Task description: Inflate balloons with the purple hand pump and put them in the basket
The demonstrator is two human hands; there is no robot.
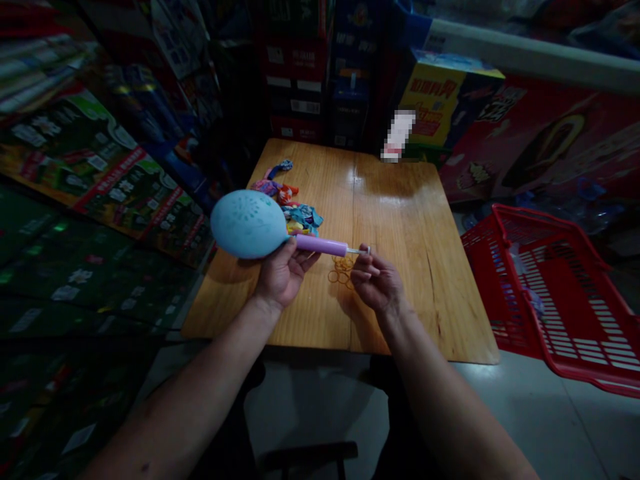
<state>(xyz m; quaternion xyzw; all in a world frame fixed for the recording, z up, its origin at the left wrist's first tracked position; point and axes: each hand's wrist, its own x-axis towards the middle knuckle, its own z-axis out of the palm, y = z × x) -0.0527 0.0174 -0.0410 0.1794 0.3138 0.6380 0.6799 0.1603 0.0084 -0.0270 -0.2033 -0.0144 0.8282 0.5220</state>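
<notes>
Here, the left hand (281,277) pinches balloon (247,223) and pump (323,245), right hand (379,283) the plunger (355,251); what the red basket (583,267) holds is unclear.

Note light blue on the balloon (249,225), with a darker teal print. Find plain lilac on the pump barrel (321,245), whitish on its rod (356,251). Record patterned blue, red, yellow and purple across the crumpled pile (305,215); amber on the rings (342,264); light brown wood grain on the counter (400,227); solid red on the basket (525,230); yellow with red lettering on the carton (434,100).
</notes>
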